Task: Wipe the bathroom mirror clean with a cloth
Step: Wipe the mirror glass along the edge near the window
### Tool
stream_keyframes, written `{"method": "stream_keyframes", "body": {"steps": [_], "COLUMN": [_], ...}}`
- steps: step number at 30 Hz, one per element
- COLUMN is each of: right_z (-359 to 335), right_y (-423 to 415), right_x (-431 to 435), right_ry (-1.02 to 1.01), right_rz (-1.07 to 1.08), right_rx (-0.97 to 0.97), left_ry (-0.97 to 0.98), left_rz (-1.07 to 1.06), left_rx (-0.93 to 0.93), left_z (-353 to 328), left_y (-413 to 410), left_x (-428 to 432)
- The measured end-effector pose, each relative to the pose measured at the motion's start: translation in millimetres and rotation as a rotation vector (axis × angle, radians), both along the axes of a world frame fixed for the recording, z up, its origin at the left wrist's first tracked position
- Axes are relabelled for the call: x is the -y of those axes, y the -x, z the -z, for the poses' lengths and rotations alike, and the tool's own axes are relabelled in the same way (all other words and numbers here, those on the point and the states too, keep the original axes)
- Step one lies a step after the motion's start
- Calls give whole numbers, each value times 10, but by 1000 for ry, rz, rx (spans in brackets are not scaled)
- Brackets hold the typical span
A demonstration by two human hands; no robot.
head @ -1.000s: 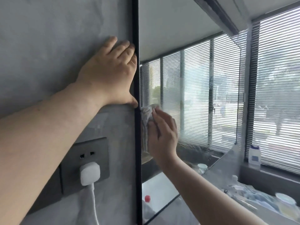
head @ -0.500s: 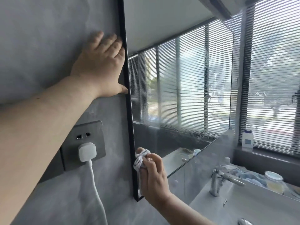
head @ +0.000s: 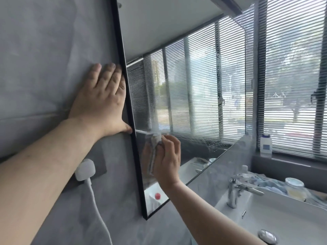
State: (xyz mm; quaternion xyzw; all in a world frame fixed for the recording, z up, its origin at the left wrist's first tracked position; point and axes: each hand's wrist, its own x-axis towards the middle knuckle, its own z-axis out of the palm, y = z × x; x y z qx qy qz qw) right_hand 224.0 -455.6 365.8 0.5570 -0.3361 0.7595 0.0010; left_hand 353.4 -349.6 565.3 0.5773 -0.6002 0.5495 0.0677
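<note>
A black-framed mirror (head: pixel 194 85) hangs on the grey wall and reflects window blinds. Streaks and droplets show on its glass near the lower middle. My right hand (head: pixel 168 160) grips a bunched pale cloth (head: pixel 156 140) and presses it against the glass close to the mirror's left edge. My left hand (head: pixel 100 101) lies flat on the wall, fingers straight, with its thumb touching the mirror frame.
A white plug (head: pixel 84 169) with a cable sits in a dark socket below my left arm. A chrome tap (head: pixel 237 190) and white sink (head: pixel 283 223) are at lower right. A white bottle (head: pixel 266 145) stands on the window sill, a jar (head: pixel 295 189) beside the sink.
My right hand went down with the cloth to the mirror's lower left corner, then came back up along the left edge. My left hand stayed on the wall.
</note>
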Motion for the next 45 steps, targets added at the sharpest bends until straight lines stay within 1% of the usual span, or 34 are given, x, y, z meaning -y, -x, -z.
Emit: {"method": "stream_keyframes", "body": {"steps": [4, 8, 10, 13, 16, 18, 22, 23, 24, 26, 30, 33, 35, 37, 42, 45], "right_z": [195, 410, 448, 335, 150, 5, -359, -487, -630, -933, -1459, -1473, -1253, -859, 246, 796], "right_y": [328, 774, 872, 720, 307, 69, -37, -7, 34, 119, 323, 363, 309, 257, 181, 110], "right_x": [264, 610, 670, 531, 243, 38, -100, -77, -37, 75, 217, 264, 278, 279, 109, 12], "right_ry": [-226, -530, -617, -531, -305, -84, 428, 505, 538, 489, 250, 172, 187, 217, 248, 208], "right_rz": [-20, 103, 136, 127, 74, 52, 121, 134, 145, 168, 160, 205, 211, 196, 159, 153], "right_rx": [289, 453, 517, 446, 282, 101, -450, -522, -550, -503, -321, -270, -238, -230, -315, -377], "left_ry": [18, 15, 11, 4, 4, 5, 9, 14, 18, 8, 3, -8, -16, -36, -68, -81], "left_rz": [13, 30, 32, 26, 10, 16, 25, 37, 49, 42, 18, 24, 14, -7, -62, -65], "left_rx": [2, 5, 8, 5, 6, 4, 7, 7, 4, -8, 2, -11, -5, 9, 5, -6], "left_z": [7, 3, 4, 11, 8, 4, 15, 21, 21, 15, 13, 17, 42, 101, 231, 266], "left_y": [-4, -10, -10, -14, -14, -11, -23, -25, -27, -28, -32, -36, -38, -21, 31, 54], "left_x": [1, 9, 10, 3, -2, -1, 1, 3, 4, 5, 14, 16, 20, 21, 22, 14]}}
